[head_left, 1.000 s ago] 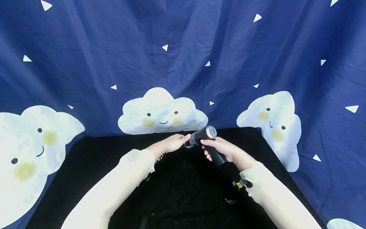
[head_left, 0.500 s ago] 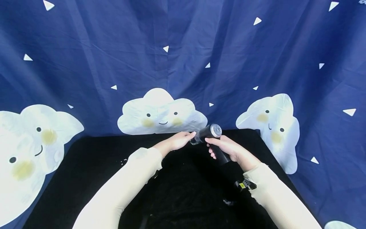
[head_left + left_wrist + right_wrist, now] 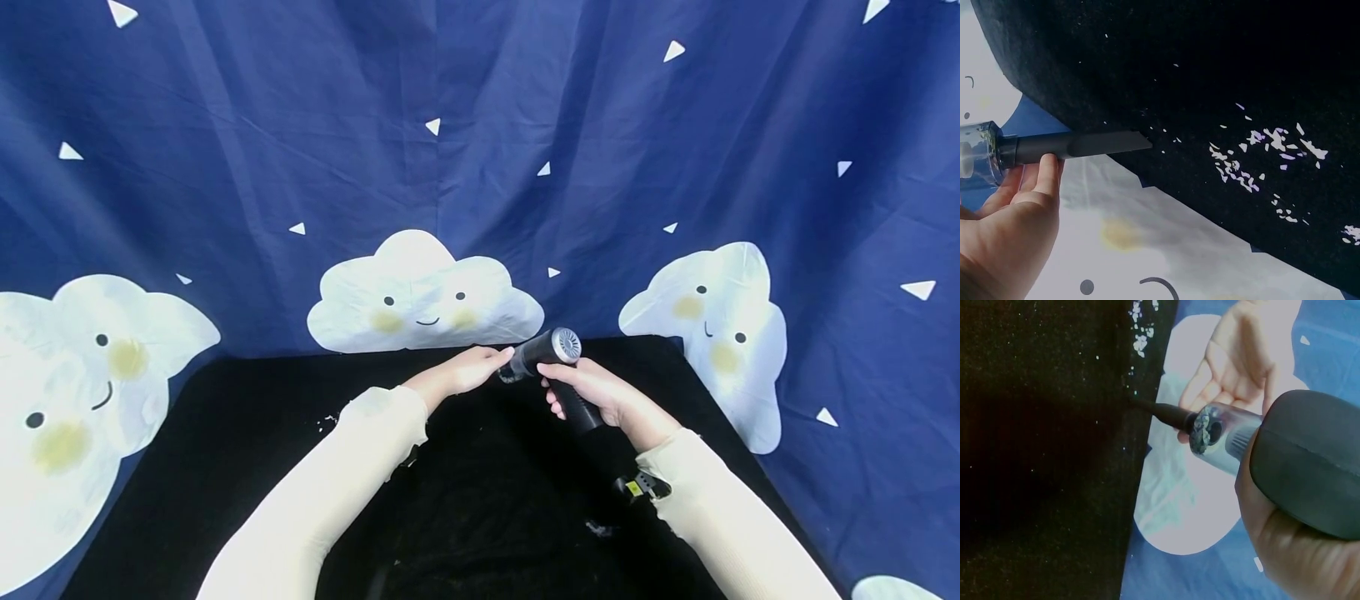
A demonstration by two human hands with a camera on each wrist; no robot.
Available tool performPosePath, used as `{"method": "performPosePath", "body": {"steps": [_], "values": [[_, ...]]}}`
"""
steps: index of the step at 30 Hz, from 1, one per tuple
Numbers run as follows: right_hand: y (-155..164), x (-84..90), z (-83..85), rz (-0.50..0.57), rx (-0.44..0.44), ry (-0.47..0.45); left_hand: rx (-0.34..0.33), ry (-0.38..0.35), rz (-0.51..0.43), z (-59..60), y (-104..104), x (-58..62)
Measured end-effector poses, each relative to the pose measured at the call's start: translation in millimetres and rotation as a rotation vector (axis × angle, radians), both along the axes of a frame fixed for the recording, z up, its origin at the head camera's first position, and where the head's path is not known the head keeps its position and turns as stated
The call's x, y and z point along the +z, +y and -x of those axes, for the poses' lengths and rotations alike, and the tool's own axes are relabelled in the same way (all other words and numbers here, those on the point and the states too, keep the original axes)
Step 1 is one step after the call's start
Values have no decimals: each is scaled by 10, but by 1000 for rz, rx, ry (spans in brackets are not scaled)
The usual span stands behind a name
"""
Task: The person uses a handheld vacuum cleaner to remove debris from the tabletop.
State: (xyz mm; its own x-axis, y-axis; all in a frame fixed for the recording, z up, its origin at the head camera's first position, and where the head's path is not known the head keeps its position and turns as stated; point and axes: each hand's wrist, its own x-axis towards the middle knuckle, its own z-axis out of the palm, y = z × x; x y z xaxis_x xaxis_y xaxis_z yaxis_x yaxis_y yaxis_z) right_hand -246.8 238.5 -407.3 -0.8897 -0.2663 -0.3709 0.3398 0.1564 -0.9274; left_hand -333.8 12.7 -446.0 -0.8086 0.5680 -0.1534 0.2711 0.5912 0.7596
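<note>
My right hand grips the handle of a black handheld vacuum above the far middle of the black-covered table. The vacuum's vented rear end faces me and its nozzle points left. My left hand reaches its fingertips up under the base of the slim black nozzle, next to the clear dust cup. In the right wrist view, the dust cup has grey debris inside, and the left hand lies behind it with its palm showing. The nozzle tip hangs over the table's far edge.
Small white and purple paper scraps lie scattered on the black cloth; a few show left of my left sleeve. A dark blue curtain with white clouds hangs close behind and beside the table.
Over the second, both hands and the vacuum shifted slightly to the right. Since half a second ago they have stayed almost still.
</note>
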Motion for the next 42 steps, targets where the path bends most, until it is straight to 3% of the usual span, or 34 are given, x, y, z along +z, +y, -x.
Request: {"method": "performPosePath", "body": {"steps": [14, 30, 42], "values": [[-119, -64, 37, 73, -18, -9, 26, 5, 49, 48, -65, 0], [13, 69, 6, 35, 27, -44, 5, -18, 15, -51, 4, 63], [-2, -12, -9, 70, 54, -57, -11, -30, 72, -85, -56, 75]]}}
